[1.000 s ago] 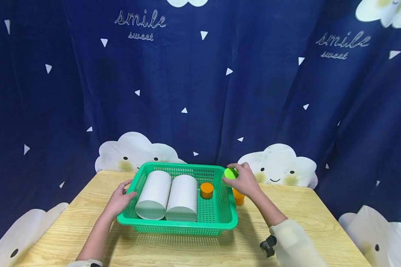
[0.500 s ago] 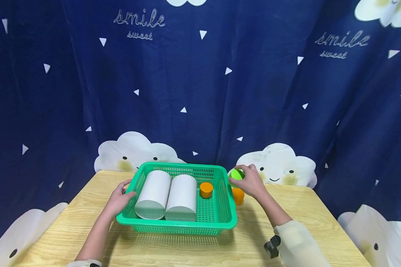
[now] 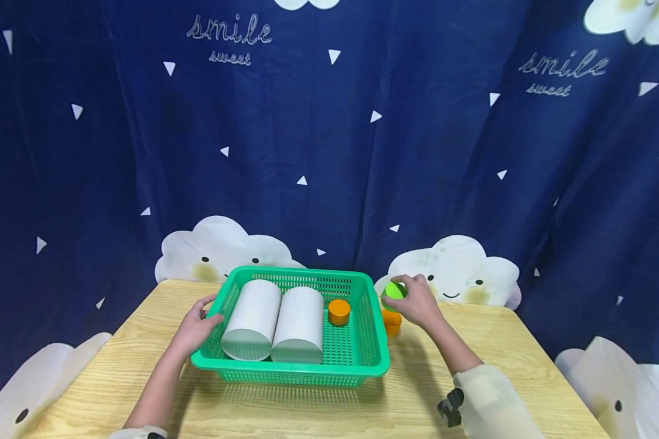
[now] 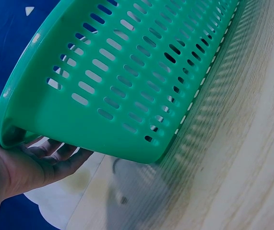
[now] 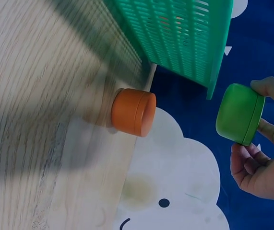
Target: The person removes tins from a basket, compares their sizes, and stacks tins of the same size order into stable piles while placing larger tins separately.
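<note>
Left hand (image 3: 195,328) gripping green slotted basket (image 3: 291,368); right hand (image 3: 417,301) pinching lime-green round container (image 5: 237,114) beside it, apparent carry, any set-down needing steadiness.

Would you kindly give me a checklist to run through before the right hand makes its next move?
1. Left hand gripping the green basket by its rim: ok.
2. Right hand pinching the lime-green container: ok.
3. Lime-green container clear of the basket: ok, a gap shows in the right wrist view.
4. Orange container upright on the table, outside the basket: ok.
5. Lime-green container supported from below: not ok; it hangs in the air, so probably lower it before letting go.
6. Lime-green container empty: cannot tell.
</note>
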### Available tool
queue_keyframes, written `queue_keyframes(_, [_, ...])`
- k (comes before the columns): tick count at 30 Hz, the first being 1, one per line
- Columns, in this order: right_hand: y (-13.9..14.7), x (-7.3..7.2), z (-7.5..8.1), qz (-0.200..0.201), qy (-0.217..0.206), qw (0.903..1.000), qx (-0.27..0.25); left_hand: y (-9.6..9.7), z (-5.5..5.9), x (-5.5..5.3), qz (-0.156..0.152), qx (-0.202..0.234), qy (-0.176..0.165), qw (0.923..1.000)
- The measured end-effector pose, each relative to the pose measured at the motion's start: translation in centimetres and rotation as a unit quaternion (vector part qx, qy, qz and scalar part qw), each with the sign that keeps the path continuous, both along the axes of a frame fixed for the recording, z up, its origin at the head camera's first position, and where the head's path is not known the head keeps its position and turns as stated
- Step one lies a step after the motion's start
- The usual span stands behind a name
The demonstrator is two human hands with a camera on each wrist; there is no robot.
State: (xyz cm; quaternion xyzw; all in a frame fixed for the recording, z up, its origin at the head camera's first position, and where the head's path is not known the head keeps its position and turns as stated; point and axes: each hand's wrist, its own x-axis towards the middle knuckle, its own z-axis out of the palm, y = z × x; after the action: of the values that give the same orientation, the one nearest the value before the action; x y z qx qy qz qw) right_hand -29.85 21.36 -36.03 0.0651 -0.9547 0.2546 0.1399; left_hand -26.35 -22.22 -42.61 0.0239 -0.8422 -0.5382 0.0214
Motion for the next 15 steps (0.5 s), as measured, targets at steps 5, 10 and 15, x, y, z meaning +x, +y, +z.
queue_keyframes(5, [0.4,-0.1,-0.3,-0.002,-0.008,1.0000,0.002,0.0,0.0,0.0,0.000,0.001,0.001,1.0000])
queue_keyframes(10, [0.8,-0.2,-0.6,-0.003,-0.009,0.9999,0.004,0.0,0.1,0.0,-0.001,0.001,0.003,1.0000])
queue_keyframes(15, [1.1,-0.4,-1.1,-0.003,-0.001,1.0000,0.008,0.0,0.1,0.0,-0.002,-0.002,-0.001,1.0000])
